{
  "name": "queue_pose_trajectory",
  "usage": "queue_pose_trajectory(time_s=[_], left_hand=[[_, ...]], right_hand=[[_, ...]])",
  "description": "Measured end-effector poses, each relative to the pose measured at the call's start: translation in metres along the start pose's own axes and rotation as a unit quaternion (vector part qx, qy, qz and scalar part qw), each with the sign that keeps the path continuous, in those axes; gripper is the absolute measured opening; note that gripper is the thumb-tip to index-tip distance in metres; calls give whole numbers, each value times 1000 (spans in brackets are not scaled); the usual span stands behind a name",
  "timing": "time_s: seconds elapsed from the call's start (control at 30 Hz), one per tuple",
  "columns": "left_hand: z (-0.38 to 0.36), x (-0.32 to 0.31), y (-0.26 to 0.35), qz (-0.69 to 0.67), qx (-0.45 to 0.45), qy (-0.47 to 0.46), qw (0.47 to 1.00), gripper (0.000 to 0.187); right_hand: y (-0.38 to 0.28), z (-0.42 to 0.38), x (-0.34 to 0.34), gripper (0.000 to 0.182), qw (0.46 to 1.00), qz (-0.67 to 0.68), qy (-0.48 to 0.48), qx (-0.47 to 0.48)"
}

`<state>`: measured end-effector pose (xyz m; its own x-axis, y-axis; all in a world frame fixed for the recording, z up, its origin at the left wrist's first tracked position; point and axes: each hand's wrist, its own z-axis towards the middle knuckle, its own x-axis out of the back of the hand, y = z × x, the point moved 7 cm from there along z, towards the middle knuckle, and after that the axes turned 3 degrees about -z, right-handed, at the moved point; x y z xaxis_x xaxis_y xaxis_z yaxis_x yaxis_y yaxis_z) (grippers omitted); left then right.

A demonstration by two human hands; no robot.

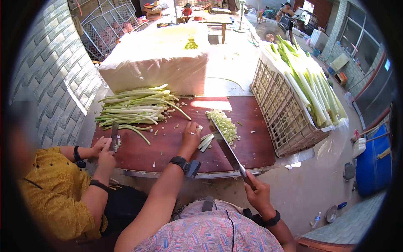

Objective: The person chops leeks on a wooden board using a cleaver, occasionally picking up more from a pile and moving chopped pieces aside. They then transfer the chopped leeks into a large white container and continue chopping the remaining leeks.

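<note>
My right hand (257,193) is closed round the handle of a long-bladed kitchen knife (230,154), whose blade slants across the red-brown board (184,161). The blade lies against a heap of chopped green onion (224,128). Left of the blade, my left hand (192,135) rests low over the board with its fingers curled together; a small white piece shows at the fingertips, and what they hold is hidden. Short cut stalks (205,143) lie between this hand and the knife. A pile of whole green onion stalks (136,105) lies at the board's far left.
Beside me on the left, a co-worker's hands (105,149) hold another knife (114,134) near the pile. A plastic crate (277,105) of long green onions stands at the right. A cloth-wrapped box (155,73) stands behind the board. A blue barrel (372,161) stands far right.
</note>
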<state>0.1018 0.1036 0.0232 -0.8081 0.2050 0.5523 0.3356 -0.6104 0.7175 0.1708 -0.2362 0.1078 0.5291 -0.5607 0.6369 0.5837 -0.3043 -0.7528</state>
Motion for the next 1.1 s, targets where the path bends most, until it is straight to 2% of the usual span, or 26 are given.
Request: queue_pose_trajectory(time_s=[0.03,0.07,0.17,0.2,0.27,0.47,0.57,0.67,0.8,0.87,0.9,0.97,1.1], left_hand=[[0,-8,6,-5,0,-24,1000,19],[-2,-13,13,-8,0,-30,1000,19],[-15,-12,44,23,-110,-83,990,25],[-21,-10,41,24,-110,-82,990,25],[-39,-5,50,21,-208,-73,975,25],[-57,9,46,23,-149,-95,984,21],[-62,17,41,40,-139,-66,987,19],[-63,20,28,81,-105,-81,988,24],[-68,39,50,56,-143,-53,987,28],[-70,44,57,79,-174,-39,981,36],[-71,44,57,80,-173,-38,981,36],[-73,39,55,82,-178,-94,976,32],[-70,29,29,74,-166,-90,979,27]], right_hand=[[1,-1,4,50,999,14,42,19],[3,-2,6,50,999,12,44,13],[9,-3,10,49,998,46,51,-10],[12,-2,8,49,998,46,51,-9],[12,2,6,48,999,18,49,4],[5,22,-12,48,997,-81,-1,13],[8,24,-27,46,996,-83,-27,10],[2,23,-30,45,999,-35,-30,18],[0,19,-33,45,999,-32,-24,26],[-2,16,-24,46,999,-40,-10,35],[-2,13,-19,46,998,-40,-12,36],[1,2,-2,46,999,-2,13,49],[12,-23,26,47,999,35,-21,4]])
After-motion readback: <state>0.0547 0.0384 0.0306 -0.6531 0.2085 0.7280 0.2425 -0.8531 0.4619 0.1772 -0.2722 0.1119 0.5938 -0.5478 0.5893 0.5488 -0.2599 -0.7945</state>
